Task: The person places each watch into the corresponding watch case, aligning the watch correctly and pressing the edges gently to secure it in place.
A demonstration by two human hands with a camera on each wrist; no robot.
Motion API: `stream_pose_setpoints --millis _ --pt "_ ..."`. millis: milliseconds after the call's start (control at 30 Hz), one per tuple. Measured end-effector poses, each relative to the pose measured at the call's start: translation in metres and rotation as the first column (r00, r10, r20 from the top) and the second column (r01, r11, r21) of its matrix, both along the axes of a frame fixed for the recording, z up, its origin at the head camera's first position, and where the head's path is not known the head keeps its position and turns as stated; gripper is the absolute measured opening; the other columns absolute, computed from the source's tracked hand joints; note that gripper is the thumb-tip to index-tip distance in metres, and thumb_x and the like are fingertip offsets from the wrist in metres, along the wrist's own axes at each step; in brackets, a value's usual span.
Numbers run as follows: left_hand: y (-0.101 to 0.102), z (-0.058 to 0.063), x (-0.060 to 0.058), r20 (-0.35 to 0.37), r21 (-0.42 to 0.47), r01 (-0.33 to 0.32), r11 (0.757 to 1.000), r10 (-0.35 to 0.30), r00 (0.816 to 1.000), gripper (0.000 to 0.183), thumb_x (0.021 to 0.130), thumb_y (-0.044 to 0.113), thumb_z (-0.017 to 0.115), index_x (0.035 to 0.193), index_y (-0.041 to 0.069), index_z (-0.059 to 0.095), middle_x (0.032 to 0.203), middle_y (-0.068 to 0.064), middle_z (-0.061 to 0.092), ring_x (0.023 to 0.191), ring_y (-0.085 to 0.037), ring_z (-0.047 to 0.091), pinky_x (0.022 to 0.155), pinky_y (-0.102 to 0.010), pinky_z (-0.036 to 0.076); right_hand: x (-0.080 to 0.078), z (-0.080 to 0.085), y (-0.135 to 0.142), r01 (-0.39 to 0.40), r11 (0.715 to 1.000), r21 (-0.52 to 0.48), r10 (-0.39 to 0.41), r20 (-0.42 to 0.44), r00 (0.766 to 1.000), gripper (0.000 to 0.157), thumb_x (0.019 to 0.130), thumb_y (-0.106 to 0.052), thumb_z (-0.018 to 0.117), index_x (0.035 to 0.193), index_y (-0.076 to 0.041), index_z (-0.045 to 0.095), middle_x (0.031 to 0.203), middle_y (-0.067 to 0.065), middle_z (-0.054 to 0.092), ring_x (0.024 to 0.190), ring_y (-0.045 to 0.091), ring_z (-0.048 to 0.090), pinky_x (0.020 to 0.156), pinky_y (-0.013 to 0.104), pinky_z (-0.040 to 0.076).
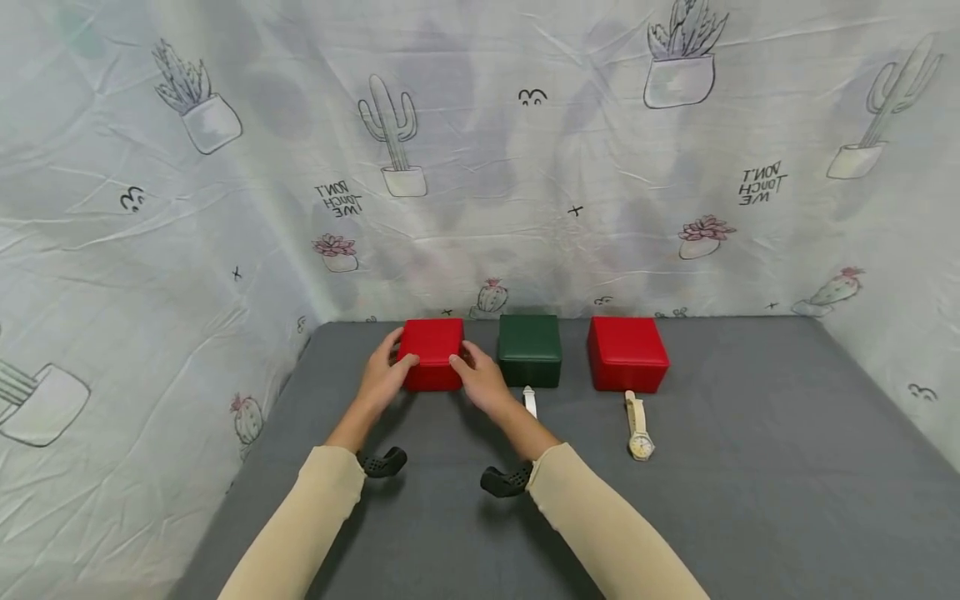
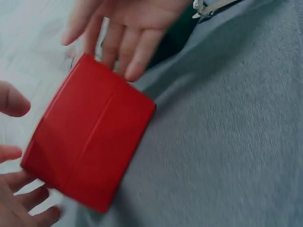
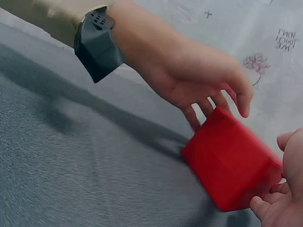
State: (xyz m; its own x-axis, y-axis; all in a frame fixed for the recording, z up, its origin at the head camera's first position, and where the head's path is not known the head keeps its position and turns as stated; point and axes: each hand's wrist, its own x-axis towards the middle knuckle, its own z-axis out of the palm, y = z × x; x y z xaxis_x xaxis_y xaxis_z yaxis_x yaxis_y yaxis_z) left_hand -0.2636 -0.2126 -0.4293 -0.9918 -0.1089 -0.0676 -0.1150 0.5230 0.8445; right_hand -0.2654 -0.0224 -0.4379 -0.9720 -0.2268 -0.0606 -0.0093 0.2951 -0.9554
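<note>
We find the left red box (image 1: 432, 346) near the far edge of the table (image 1: 712, 517), toward its far-left corner. It is squarish with softened edges, leather-like and smooth, a seam line crossing it, its red even and faintly glossy. The left hand (image 1: 382, 375) and right hand (image 1: 483, 379) flank it at opposite sides, fingers and thumb apart on each; how firmly they press, we cannot tell. Rightward along that edge, we record a dark green box (image 1: 529, 346) of similar finish, then a second red box (image 1: 628, 350). Nearer the front edge lie a white strap (image 1: 529, 401), partly hidden, and a cream watch (image 1: 639, 429). The table's covering is matt grey, finely woven; behind hangs creased, cactus-printed cloth (image 1: 487, 200).
</note>
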Motion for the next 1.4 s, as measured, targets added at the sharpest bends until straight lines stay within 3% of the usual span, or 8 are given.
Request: stream_pose_setpoints --millis 100,200,400,633,900,1067,1233,1400 --pt "0.011 0.008 -0.003 -0.051 -0.097 -0.025 0.995 0.020 0.998 0.065 0.093 0.031 0.052 0.152 0.023 0.028 0.157 -0.007 0.029 0.138 -0.032 0.033 0.107 -0.057 0.037 0.000 0.014 0.010 0.000 1.000 0.025 0.001 -0.037 0.999 0.054 0.100 -0.032 0.049 0.148 -0.009 0.038 0.150 0.012 0.044 0.137 0.027 0.045 0.111 0.044 0.040" --pt "0.025 0.016 -0.005 -0.119 -0.153 -0.019 0.988 0.001 0.993 0.063 0.091 0.029 0.054 0.150 0.021 0.033 0.157 -0.008 0.029 0.136 -0.033 0.034 0.106 -0.059 0.037 0.001 0.027 0.023 0.004 1.000 0.026 -0.002 -0.077 0.997 0.051 0.100 -0.030 0.050 0.146 -0.009 0.040 0.150 0.012 0.045 0.137 0.027 0.045 0.109 0.045 0.041" --pt "0.051 0.030 -0.010 -0.207 -0.163 0.099 0.982 -0.133 0.969 0.058 0.092 0.024 0.057 0.147 0.018 0.039 0.156 -0.008 0.030 0.136 -0.035 0.037 0.106 -0.059 0.038 0.000 0.040 0.054 0.086 0.996 -0.029 -0.089 -0.172 0.981 0.042 0.100 -0.025 0.052 0.141 -0.013 0.048 0.146 0.010 0.049 0.136 0.024 0.047 0.108 0.042 0.043" --pt "0.077 0.035 -0.017 -0.227 -0.123 0.195 0.973 -0.219 0.949 0.052 0.094 0.019 0.056 0.145 0.017 0.041 0.152 -0.008 0.036 0.135 -0.033 0.042 0.107 -0.052 0.041 -0.002 0.033 0.085 0.166 0.982 -0.092 -0.184 -0.261 0.948 0.036 0.100 -0.019 0.053 0.135 -0.012 0.055 0.140 0.010 0.056 0.131 0.022 0.053 0.107 0.039 0.044" --pt "0.115 0.019 -0.018 -0.178 -0.090 0.304 0.949 -0.315 0.932 0.055 0.094 0.015 0.055 0.146 0.012 0.038 0.150 -0.008 0.038 0.135 -0.029 0.045 0.104 -0.044 0.046 0.002 0.024 0.111 0.209 0.975 -0.074 -0.222 -0.310 0.924 0.036 0.099 -0.016 0.052 0.135 -0.013 0.054 0.141 0.008 0.054 0.133 0.025 0.050 0.110 0.041 0.041" --pt "0.125 0.006 -0.021 -0.130 -0.051 0.318 0.947 -0.322 0.938 0.064 0.093 0.018 0.058 0.150 0.010 0.031 0.154 -0.011 0.032 0.138 -0.031 0.042 0.103 -0.046 0.046 0.001 0.013 0.116 0.253 0.967 -0.029 -0.250 -0.296 0.922 0.039 0.099 -0.014 0.053 0.137 -0.011 0.052 0.148 0.008 0.047 0.138 0.025 0.043 0.114 0.042 0.035" --pt "0.126 -0.006 -0.021 -0.063 -0.009 0.274 0.962 -0.274 0.960 0.073 0.091 0.022 0.063 0.153 0.014 0.025 0.156 -0.009 0.030 0.139 -0.032 0.039 0.107 -0.053 0.041 0.001 0.001 0.119 0.242 0.970 0.033 -0.232 -0.186 0.955 0.052 0.099 -0.025 0.053 0.147 -0.012 0.038 0.152 0.011 0.040 0.138 0.030 0.041 0.112 0.050 0.036" --pt "0.128 -0.015 -0.021 -0.036 0.050 0.293 0.955 -0.292 0.956 0.077 0.091 0.020 0.064 0.154 0.014 0.021 0.157 -0.010 0.030 0.140 -0.034 0.039 0.108 -0.052 0.040 -0.002 -0.013 0.122 0.236 0.971 0.037 -0.233 -0.064 0.970 0.067 0.098 -0.036 0.052 0.153 -0.011 0.023 0.154 0.011 0.036 0.141 0.029 0.037 0.114 0.051 0.033"
